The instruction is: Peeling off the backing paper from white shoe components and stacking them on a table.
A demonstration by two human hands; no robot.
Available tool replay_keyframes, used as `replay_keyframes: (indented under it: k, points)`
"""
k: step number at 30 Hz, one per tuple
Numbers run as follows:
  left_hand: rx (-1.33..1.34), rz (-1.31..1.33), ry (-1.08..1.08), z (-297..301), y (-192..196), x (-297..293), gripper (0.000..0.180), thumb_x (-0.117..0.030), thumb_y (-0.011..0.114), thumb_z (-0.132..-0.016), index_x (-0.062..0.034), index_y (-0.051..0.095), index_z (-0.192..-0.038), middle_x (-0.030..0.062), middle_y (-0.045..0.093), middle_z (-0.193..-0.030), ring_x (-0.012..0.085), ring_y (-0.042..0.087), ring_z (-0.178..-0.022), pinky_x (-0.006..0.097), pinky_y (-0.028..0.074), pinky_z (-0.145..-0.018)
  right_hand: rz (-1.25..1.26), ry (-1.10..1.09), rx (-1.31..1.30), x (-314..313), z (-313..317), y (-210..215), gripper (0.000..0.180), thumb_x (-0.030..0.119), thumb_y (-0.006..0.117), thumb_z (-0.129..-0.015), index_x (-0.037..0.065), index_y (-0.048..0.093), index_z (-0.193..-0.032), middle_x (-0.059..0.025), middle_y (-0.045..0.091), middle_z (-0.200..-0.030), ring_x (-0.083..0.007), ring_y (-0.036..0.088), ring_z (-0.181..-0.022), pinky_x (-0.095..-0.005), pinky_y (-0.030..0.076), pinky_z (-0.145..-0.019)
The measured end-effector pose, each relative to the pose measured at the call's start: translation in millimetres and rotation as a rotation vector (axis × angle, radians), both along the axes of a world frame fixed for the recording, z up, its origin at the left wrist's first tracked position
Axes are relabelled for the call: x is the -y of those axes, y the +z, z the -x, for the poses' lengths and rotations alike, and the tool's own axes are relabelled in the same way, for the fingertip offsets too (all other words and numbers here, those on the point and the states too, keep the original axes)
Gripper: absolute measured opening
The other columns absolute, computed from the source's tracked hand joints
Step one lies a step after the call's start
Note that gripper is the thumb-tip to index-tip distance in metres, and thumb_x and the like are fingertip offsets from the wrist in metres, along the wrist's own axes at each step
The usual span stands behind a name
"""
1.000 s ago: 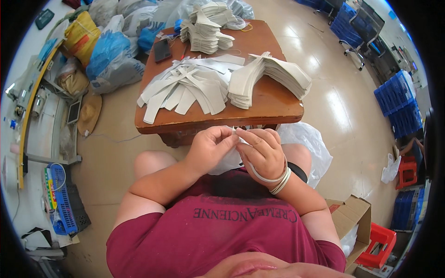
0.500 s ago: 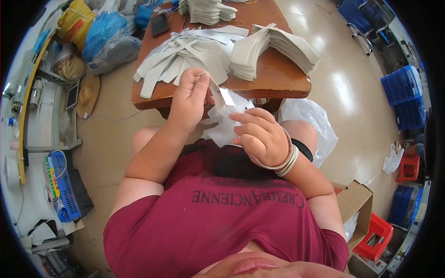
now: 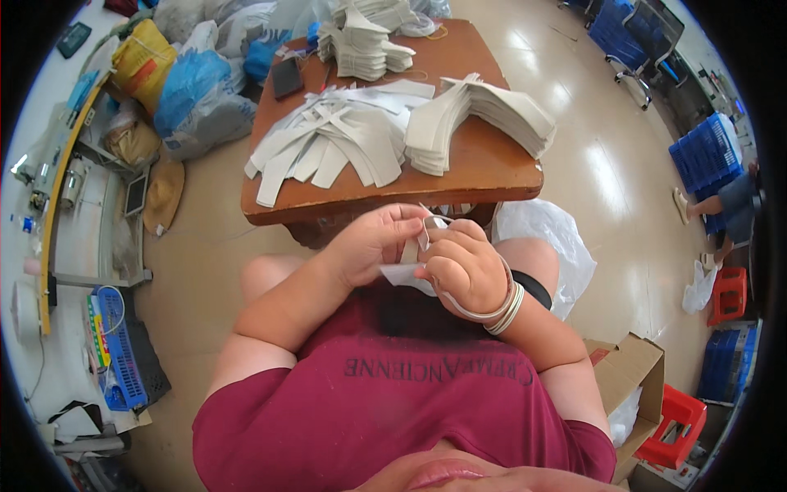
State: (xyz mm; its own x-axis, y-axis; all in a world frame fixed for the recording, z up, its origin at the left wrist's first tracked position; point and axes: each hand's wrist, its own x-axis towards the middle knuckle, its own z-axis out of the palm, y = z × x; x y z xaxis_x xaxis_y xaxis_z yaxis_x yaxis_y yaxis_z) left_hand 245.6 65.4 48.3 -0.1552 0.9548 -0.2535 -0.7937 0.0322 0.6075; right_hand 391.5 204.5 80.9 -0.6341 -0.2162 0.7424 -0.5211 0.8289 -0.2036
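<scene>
Over my lap, my left hand [image 3: 373, 246] pinches the edge of a small white sheet-like piece [image 3: 403, 275] between thumb and fingers. My right hand [image 3: 466, 264] is curled close beside it, fingers bent around the piece's other side; part of the piece is hidden behind that hand. A narrow curved white edge rises between the fingertips of both hands. Several pale rings circle my right wrist. Just beyond my hands, on a brown wooden table [image 3: 426, 193], lie a fanned pile of white cut pieces [image 3: 328, 148] and a thick, bent stack of similar pieces [image 3: 475, 119].
Another stack of white pieces [image 3: 365, 49] and a dark phone [image 3: 287, 78] are farther back on the table. Stuffed bags [image 3: 201, 107] crowd the far left. A white plastic bag [image 3: 545, 246] hangs by my right knee. A cardboard box [image 3: 627, 385] and red stool [image 3: 676, 422] stand right.
Both hands have come closer together, the left moving down and right. The strip it held up is now low between my hands. A person's leg has appeared at the right edge.
</scene>
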Motion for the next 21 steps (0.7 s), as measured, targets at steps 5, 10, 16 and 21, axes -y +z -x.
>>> replay_keyframes:
  k: [5,10,16,21]
  points:
    - [-0.007,-0.189,-0.069,-9,6,1,0.039,-0.018,0.065,-0.097,-0.001,0.054,-0.13,0.0088,0.065,-0.111,0.0179,0.065,-0.104,0.033,0.053,-0.091,0.063,0.017,0.013,-3,-3,3,0.026,0.006,0.075,-0.075,0.005,0.053,-0.088,-0.0136,0.066,-0.091,-0.0298,0.067,-0.09,-0.0396,0.049,-0.077]
    - [-0.28,-0.162,-0.065,-7,12,4,0.036,-0.021,0.062,-0.099,-0.0002,0.056,-0.128,0.0075,0.065,-0.107,0.0158,0.064,-0.1,0.031,0.051,-0.091,0.124,0.051,0.007,-5,-3,3,0.028,-0.001,0.074,-0.072,0.005,0.053,-0.09,-0.0141,0.066,-0.089,-0.0294,0.068,-0.089,-0.0401,0.05,-0.079]
    - [-0.207,0.085,0.027,2,13,2,0.032,-0.027,0.049,-0.104,0.0005,0.064,-0.104,0.0086,0.068,-0.086,0.0178,0.064,-0.08,0.031,0.05,-0.075,0.15,0.181,0.11,-10,-4,10,0.029,-0.006,0.073,-0.076,0.007,0.051,-0.088,-0.0073,0.065,-0.082,-0.0291,0.069,-0.086,-0.0421,0.05,-0.076]
    - [-0.117,0.005,0.452,38,28,15,0.025,-0.022,0.053,-0.102,-0.0054,0.062,-0.086,0.0053,0.063,-0.068,0.0199,0.062,-0.066,0.033,0.052,-0.069,0.062,0.296,0.321,-18,-10,6,0.025,-0.003,0.072,-0.077,0.007,0.051,-0.086,-0.0058,0.061,-0.075,-0.0289,0.063,-0.071,-0.0399,0.048,-0.072]
